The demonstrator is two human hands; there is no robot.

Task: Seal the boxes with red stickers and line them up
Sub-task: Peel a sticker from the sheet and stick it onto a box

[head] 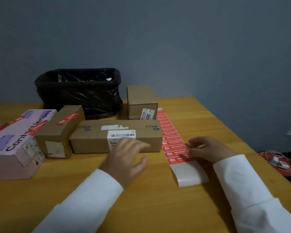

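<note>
Left hand (127, 158) beside long box (116, 137)

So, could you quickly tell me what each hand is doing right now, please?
Left hand: open, fingers spread, resting against the long cardboard box.
Right hand: fingers at the red sticker strip; blurred, so the grip cannot be told.

Wooden table (141, 207): four boxes (116, 137), sticker strip (173, 140), black-lined bin (79, 91).
</note>
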